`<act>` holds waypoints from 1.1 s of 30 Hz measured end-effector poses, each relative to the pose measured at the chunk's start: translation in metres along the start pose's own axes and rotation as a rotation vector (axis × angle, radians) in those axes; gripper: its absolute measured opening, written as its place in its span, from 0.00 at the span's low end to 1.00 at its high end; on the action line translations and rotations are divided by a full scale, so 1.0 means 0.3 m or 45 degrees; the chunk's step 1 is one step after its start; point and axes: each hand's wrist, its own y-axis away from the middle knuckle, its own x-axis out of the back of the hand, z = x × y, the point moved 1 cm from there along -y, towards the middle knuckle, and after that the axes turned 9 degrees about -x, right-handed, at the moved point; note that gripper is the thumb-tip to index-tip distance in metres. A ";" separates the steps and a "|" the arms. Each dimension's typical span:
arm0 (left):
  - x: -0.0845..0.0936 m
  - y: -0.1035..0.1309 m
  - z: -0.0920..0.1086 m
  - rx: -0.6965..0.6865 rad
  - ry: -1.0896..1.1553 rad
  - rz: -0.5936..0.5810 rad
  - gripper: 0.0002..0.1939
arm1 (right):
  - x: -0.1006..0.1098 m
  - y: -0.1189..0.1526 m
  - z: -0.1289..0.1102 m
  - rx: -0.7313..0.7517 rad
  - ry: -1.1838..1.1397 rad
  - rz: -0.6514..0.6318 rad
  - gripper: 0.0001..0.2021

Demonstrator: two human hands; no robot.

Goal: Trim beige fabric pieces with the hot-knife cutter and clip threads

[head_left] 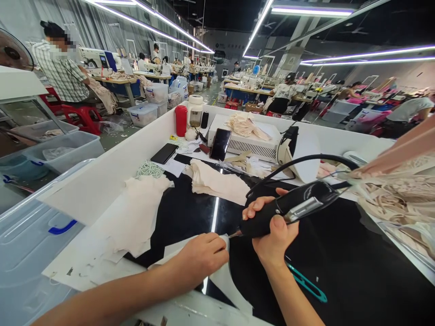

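My right hand [277, 237] is wrapped round a thick black corded hand tool [265, 217] with a silver lever along its side. The tool's thin metal tip points left, right beside the fingers of my left hand [205, 253]. That left hand is closed in a pinch at the edge of a pale fabric piece [226, 283], which lies on the glossy black tabletop [340, 253]. Whether the tip touches the cloth I cannot tell. A teal looped tool [307, 283], perhaps thread snips, lies right of my right forearm.
Cream fabric pieces lie in a left pile [139, 213] and a middle stack [217, 181]. Behind are phones [220, 144], a red bottle [181, 121], a jar [195, 111] and a white vented box [251, 147]. Fabric hangs at right [401, 167]. A low white wall [112, 170] edges the table; people sew beyond.
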 end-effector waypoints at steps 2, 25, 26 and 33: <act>-0.002 0.001 -0.002 0.010 0.007 0.000 0.08 | -0.002 0.004 0.005 -0.001 0.006 0.005 0.25; 0.006 0.011 0.026 0.023 -0.136 -0.016 0.09 | 0.008 0.013 0.028 0.024 0.120 -0.043 0.24; 0.002 0.012 0.027 0.025 -0.145 -0.016 0.09 | 0.007 0.013 0.028 0.021 0.120 -0.040 0.24; -0.014 0.019 0.034 0.023 -0.227 0.029 0.11 | 0.006 0.014 0.029 0.020 0.134 -0.032 0.23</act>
